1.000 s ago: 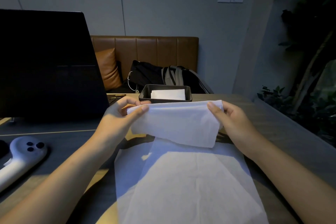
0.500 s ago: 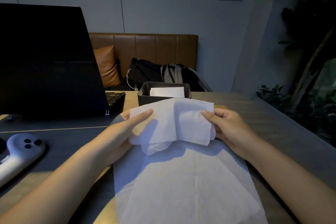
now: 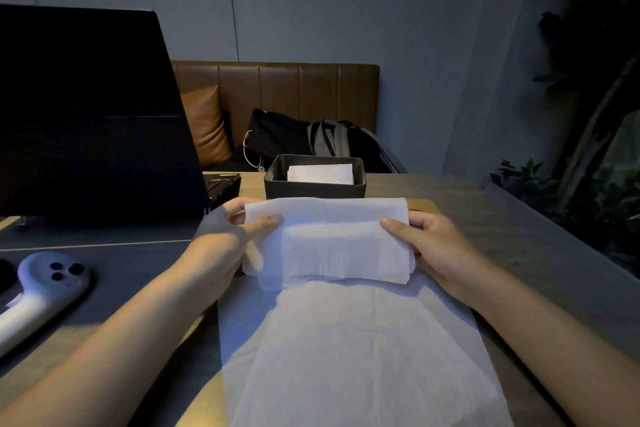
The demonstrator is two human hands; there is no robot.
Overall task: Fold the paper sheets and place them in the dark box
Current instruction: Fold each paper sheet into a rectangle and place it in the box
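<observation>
A folded white paper sheet [image 3: 332, 239] is held up just in front of me, above the table. My left hand [image 3: 225, 243] pinches its left edge between thumb and fingers. My right hand [image 3: 436, 250] grips its right edge. Its layers do not line up at the lower left. Beneath it, flat white paper sheets [image 3: 353, 354] lie spread on the table towards me. The dark box [image 3: 313, 185] stands just beyond the held sheet, with a folded white sheet [image 3: 320, 173] inside.
An open black laptop [image 3: 86, 114] stands at the left. A white hand-held controller [image 3: 38, 291] lies at the near left. Behind the table is a brown bench with dark bags [image 3: 311, 139]. Plants [image 3: 588, 163] stand at the right.
The held sheet has been folded over into a flatter, narrower band and its edges drawn level. Both hands keep hold of its ends and have shifted slightly lower.
</observation>
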